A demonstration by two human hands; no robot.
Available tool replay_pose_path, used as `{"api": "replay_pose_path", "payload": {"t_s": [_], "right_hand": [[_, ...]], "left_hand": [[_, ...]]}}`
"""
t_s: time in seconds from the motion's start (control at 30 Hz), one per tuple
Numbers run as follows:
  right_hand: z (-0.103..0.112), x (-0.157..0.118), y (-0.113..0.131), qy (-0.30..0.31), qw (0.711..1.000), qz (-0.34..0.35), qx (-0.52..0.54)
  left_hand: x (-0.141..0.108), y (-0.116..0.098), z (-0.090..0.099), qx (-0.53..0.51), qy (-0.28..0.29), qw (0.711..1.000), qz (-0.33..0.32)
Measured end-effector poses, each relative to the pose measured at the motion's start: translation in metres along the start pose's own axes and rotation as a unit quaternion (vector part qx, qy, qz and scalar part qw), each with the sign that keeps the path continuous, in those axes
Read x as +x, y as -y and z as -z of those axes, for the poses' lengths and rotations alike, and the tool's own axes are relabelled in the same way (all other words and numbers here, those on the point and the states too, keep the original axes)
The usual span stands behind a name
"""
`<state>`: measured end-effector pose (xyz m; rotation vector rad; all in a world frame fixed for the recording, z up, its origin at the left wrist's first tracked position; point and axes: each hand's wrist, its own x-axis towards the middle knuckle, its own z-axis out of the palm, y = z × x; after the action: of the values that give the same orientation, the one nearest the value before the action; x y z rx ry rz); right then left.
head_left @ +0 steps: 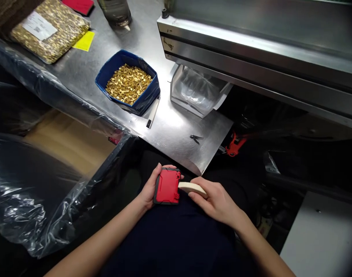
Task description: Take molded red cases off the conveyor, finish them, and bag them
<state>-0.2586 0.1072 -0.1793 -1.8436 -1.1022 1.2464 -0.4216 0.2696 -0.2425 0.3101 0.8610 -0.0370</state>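
Observation:
A flat red case with black edges lies in my left hand, whose thumb and fingers wrap around its left side and back. My right hand is closed on a thin, pale, rounded disc, pinched between thumb and fingers. The disc's left end is at the right edge of the red case; whether they touch, I cannot tell. Both hands are above my dark clothing, just in front of the metal table.
Blue bin of small golden parts, white marker, small dark tool, grey bin with clear plastic. Plastic-lined box at left, bag of golden parts behind. Metal machine frame, orange-handled tool at right.

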Motion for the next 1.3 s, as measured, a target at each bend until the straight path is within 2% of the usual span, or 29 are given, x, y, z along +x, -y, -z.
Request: {"api": "replay_pose_path", "payload": {"t_s": [0.1,0.2,0.33,0.4,0.47,0.57,0.7,0.87,1.07,1.3], "right_hand": [[0.001,0.003,0.0,0.037,0.998,0.038,-0.044],[-0.002,0.006,-0.004,-0.002,0.998,0.038,-0.049],[-0.006,0.008,-0.007,-0.099,0.992,-0.02,-0.081],[-0.008,0.007,-0.004,-0.103,0.987,-0.051,-0.115],[-0.011,0.005,0.001,-0.079,0.987,-0.06,-0.129],[-0.02,0.001,0.01,-0.068,0.986,-0.05,-0.146],[-0.03,-0.003,0.018,-0.138,0.971,-0.049,-0.188],[-0.034,-0.003,0.022,-0.211,0.959,-0.023,-0.189],[-0.037,-0.002,0.021,-0.277,0.927,0.032,-0.252],[-0.038,-0.003,0.019,-0.285,0.917,0.057,-0.272]], "left_hand": [[0.0,-0.001,-0.003,-0.003,-0.016,1.0,0.01],[-0.001,-0.002,-0.007,-0.011,-0.058,0.998,0.008],[-0.002,-0.005,-0.016,-0.039,-0.1,0.994,0.015],[-0.004,-0.008,-0.024,-0.055,-0.116,0.992,-0.009],[-0.006,-0.011,-0.034,-0.066,-0.127,0.989,-0.046],[-0.009,-0.015,-0.05,-0.07,-0.134,0.985,-0.088],[-0.01,-0.016,-0.065,-0.051,-0.132,0.981,-0.133],[-0.014,-0.016,-0.077,-0.041,-0.134,0.972,-0.19],[-0.017,-0.017,-0.085,-0.049,-0.139,0.974,-0.173],[-0.018,-0.016,-0.087,-0.06,-0.136,0.974,-0.17]]}}
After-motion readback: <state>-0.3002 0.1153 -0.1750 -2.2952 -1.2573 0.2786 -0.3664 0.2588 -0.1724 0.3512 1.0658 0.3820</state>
